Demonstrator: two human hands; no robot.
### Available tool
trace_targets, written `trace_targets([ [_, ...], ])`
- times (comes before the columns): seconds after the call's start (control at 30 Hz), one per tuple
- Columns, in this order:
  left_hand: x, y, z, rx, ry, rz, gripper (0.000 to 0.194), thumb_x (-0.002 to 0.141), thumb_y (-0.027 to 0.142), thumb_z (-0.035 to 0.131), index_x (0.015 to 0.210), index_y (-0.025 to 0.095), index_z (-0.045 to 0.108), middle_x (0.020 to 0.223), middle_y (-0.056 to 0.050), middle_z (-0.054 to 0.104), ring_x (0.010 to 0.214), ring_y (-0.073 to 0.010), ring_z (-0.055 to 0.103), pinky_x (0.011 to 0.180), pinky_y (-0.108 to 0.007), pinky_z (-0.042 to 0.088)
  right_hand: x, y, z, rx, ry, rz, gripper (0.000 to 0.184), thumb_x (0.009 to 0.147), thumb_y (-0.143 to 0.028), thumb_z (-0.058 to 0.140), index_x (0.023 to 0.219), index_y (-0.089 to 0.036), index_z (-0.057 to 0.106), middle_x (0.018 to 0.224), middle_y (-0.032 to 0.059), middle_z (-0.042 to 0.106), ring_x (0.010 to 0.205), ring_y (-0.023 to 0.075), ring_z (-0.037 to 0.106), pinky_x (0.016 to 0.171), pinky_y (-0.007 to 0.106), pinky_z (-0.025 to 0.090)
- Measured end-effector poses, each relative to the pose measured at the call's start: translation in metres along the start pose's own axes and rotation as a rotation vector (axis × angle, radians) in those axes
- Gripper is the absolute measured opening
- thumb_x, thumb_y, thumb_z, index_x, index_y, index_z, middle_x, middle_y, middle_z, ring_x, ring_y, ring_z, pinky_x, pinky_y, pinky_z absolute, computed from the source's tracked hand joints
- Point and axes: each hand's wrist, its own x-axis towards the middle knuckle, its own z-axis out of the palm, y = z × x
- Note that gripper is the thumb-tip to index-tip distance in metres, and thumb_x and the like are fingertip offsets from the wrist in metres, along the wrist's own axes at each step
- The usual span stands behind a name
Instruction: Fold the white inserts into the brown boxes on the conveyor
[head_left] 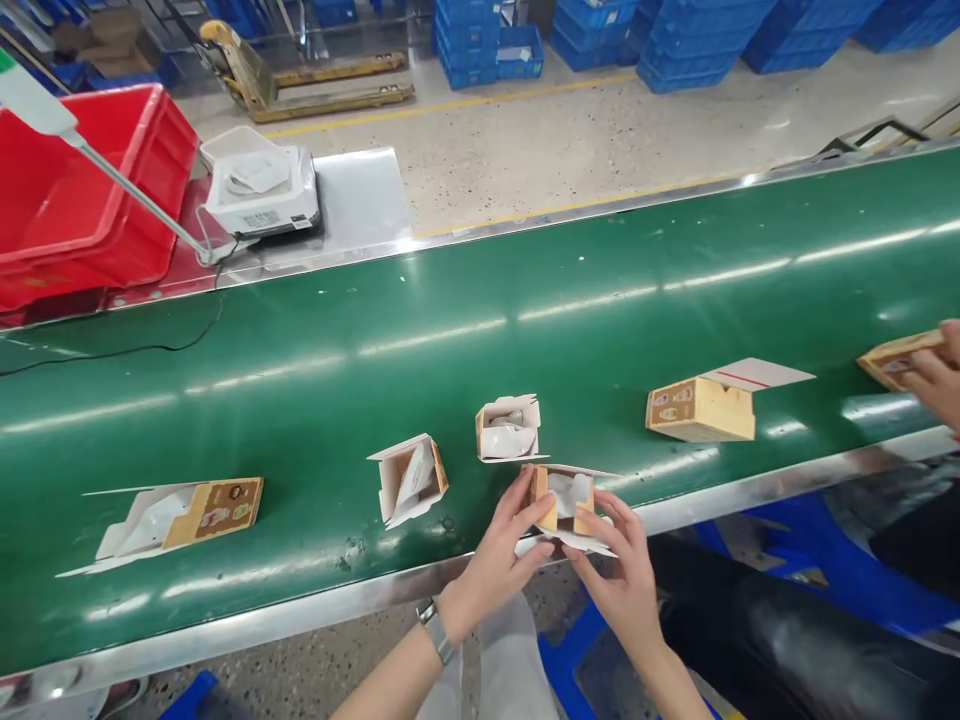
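Between my two hands is a small wood-patterned carton (543, 497), its flaps spread and a white packet (570, 489) showing inside. My left hand (517, 528) grips the carton's left side, thumb on its near edge. On the right side, my right hand (616, 548) pinches the carton and a lower flap. Just beyond stands an open carton (487, 416) with a clear-wrapped item in it. Left of my left hand sits another open carton (441, 468) holding a white packet (415, 476).
Further left on the green conveyor (300, 400) lies an opened carton (229, 507); to the right is a closed-sided carton (720, 410). A co-worker's hand (937, 380) touches a carton at far right. Beyond the belt are a scale (262, 190) and red bin (142, 160).
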Motion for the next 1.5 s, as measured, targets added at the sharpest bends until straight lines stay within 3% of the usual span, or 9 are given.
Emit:
trace_targets([
  [0.2, 0.015, 0.011, 0.012, 0.247, 0.066, 0.021, 0.053, 0.095, 0.033, 0.062, 0.146, 0.036, 0.05, 0.167, -0.006, 0.03, 0.154, -0.0302, 0.031, 0.123, -0.054, 0.036, 0.009, 0.014, -0.01, 0.097, -0.025, 0.065, 0.031, 0.093, -0.034, 0.065, 0.124, -0.033, 0.069, 0.145, 0.0083, 0.048, 0.132, 0.0297, 0.053, 0.097, 0.047, 0.055],
  [0.43, 0.045, 0.039, 0.047, 0.017, 0.352, -0.188, 0.021, 0.098, 0.032, 0.056, 0.102, 0.023, 0.074, 0.149, -0.01, 0.057, 0.143, -0.0286, 0.049, 0.117, -0.048, 0.044, 0.028, 0.01, -0.011, 0.208, 0.107, 0.371, 0.029, 0.094, -0.044, 0.06, 0.082, -0.021, 0.073, 0.136, 0.0118, 0.056, 0.13, 0.0296, 0.054, 0.108, 0.05, 0.046],
  [0.53, 0.056, 0.044, 0.063, -0.142, 0.494, -0.254, 0.017, 0.095, 0.033, 0.062, 0.105, 0.022, 0.071, 0.141, -0.012, 0.062, 0.135, -0.0277, 0.057, 0.114, -0.046, 0.046, 0.034, -0.001, -0.006, 0.311, 0.242, 0.503, 0.022, 0.09, -0.043, 0.066, 0.094, -0.022, 0.067, 0.133, 0.0117, 0.056, 0.129, 0.0277, 0.055, 0.107, 0.048, 0.047],
  [0.6, 0.063, 0.044, 0.069, -0.28, 0.564, -0.271, 0.038, 0.089, 0.032, 0.07, 0.125, 0.025, 0.061, 0.138, -0.011, 0.063, 0.132, -0.0256, 0.058, 0.114, -0.044, 0.045, 0.037, -0.004, -0.005, 0.438, 0.351, 0.578, 0.04, 0.085, -0.042, 0.072, 0.118, -0.026, 0.058, 0.136, 0.0113, 0.055, 0.128, 0.0264, 0.056, 0.104, 0.047, 0.049],
  [0.7, 0.075, 0.041, 0.07, -0.465, 0.508, -0.313, 0.055, 0.083, 0.032, 0.076, 0.132, 0.026, 0.053, 0.139, -0.009, 0.06, 0.131, -0.024, 0.057, 0.114, -0.04, 0.044, 0.042, 0.002, -0.008, 0.617, 0.341, 0.708, 0.064, 0.082, -0.043, 0.074, 0.137, -0.027, 0.046, 0.143, 0.0123, 0.054, 0.13, 0.0268, 0.056, 0.106, 0.046, 0.048],
  [0.9, 0.098, 0.049, 0.07, -0.655, 0.357, -0.527, 0.051, 0.079, 0.029, 0.075, 0.127, 0.024, 0.058, 0.127, -0.006, 0.066, 0.116, -0.0233, 0.064, 0.097, -0.034, 0.052, 0.056, 0.014, -0.02, 0.655, 0.224, 0.839, 0.053, 0.082, -0.045, 0.067, 0.13, -0.026, 0.054, 0.141, 0.0084, 0.057, 0.125, 0.0263, 0.058, 0.104, 0.042, 0.048],
  [1.27, 0.122, 0.047, 0.099, -0.39, 0.334, -0.459, 0.044, 0.089, 0.022, 0.059, 0.132, 0.027, 0.054, 0.126, -0.005, 0.067, 0.109, -0.02, 0.068, 0.094, -0.033, 0.057, 0.07, 0.029, -0.036, 0.46, 0.189, 0.813, 0.045, 0.089, -0.047, 0.058, 0.127, -0.024, 0.053, 0.129, 0.011, 0.063, 0.107, 0.0244, 0.068, 0.087, 0.038, 0.058],
  [1.4, 0.121, 0.06, 0.092, -0.299, 0.258, -0.396, 0.052, 0.091, 0.029, 0.062, 0.142, 0.027, 0.048, 0.136, -0.008, 0.062, 0.119, -0.0226, 0.065, 0.102, -0.038, 0.054, 0.069, 0.035, -0.053, 0.421, 0.155, 0.73, 0.056, 0.091, -0.05, 0.059, 0.14, -0.024, 0.048, 0.147, 0.0139, 0.053, 0.125, 0.0268, 0.06, 0.099, 0.041, 0.055],
  [1.5, 0.105, 0.068, 0.083, -0.06, 0.343, -0.341, 0.035, 0.088, 0.03, 0.067, 0.121, 0.023, 0.061, 0.124, -0.009, 0.066, 0.119, -0.0255, 0.063, 0.104, -0.042, 0.053, 0.071, 0.04, -0.07, 0.328, 0.037, 0.578, 0.083, 0.081, -0.047, 0.074, 0.151, -0.027, 0.034, 0.157, 0.0146, 0.041, 0.14, 0.0293, 0.047, 0.109, 0.046, 0.047],
])
